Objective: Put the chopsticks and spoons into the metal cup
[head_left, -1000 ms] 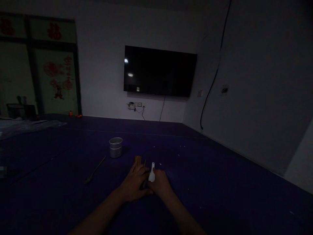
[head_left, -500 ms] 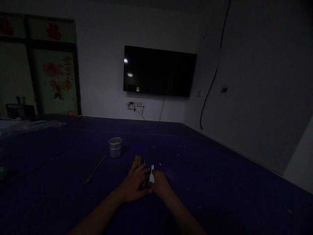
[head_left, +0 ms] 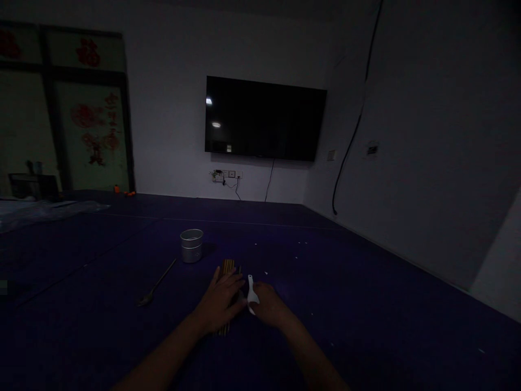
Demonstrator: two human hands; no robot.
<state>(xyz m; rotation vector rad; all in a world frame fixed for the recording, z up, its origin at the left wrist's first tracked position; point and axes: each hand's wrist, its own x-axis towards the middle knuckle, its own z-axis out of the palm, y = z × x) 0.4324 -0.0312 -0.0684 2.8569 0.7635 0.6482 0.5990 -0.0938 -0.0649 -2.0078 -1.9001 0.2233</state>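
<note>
My left hand (head_left: 220, 304) lies with fingers spread flat on a bundle of wooden chopsticks (head_left: 228, 267) on the dark blue surface (head_left: 366, 304). Right beside it, my right hand (head_left: 268, 307) is closed around a small white spoon (head_left: 251, 293), whose handle points up and away from me. The two hands almost touch. A small metal cup (head_left: 191, 245) stands a little beyond the chopsticks to the left. A long metal spoon (head_left: 157, 284) lies flat to the left of my left hand.
The room is dim. A black television (head_left: 264, 118) hangs on the far wall above a power strip (head_left: 226, 175). Crumpled clear plastic (head_left: 44, 209) lies at the far left. A white wall (head_left: 427, 179) borders the surface on the right.
My left hand has slid a little left and back along the chopsticks. The white spoon in my right hand has tilted, its handle now leaning left.
</note>
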